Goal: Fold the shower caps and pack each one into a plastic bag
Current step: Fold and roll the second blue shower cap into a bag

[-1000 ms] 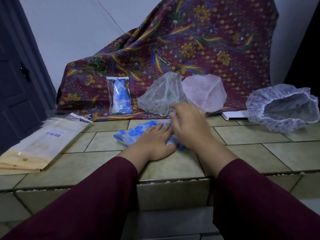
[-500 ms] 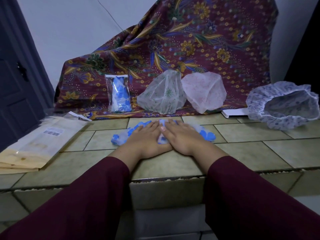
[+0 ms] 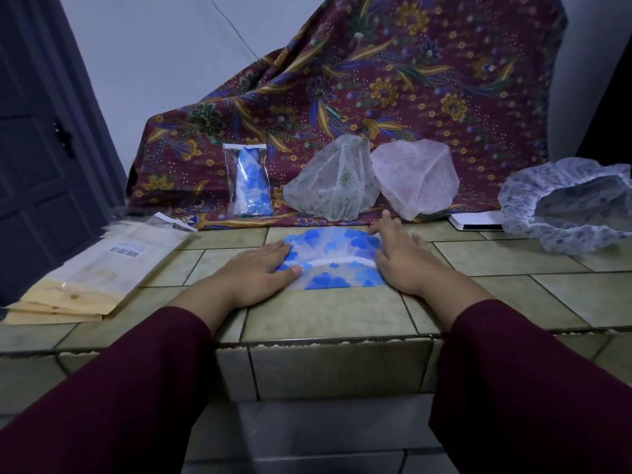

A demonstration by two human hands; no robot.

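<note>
Head view: tiled counter (image 3: pixel 325 313) carries the blue-flowered shower cap (image 3: pixel 333 256), now spread flat where half a second ago the hands met over its middle. Left hand (image 3: pixel 254 271) and right hand (image 3: pixel 403 258) have parted to its ends, fingers straight, pressing. Flattening looks done; folding judged next.

A flattened cap (image 3: pixel 333 258) lies centre frame on the bench (image 3: pixel 328 313), bags (image 3: pixel 89 271) at left, three caps (image 3: pixel 337 186) behind it.

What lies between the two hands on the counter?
In the head view, the blue-flowered shower cap lies flat between the left hand and right hand, both pressing its ends.
</note>
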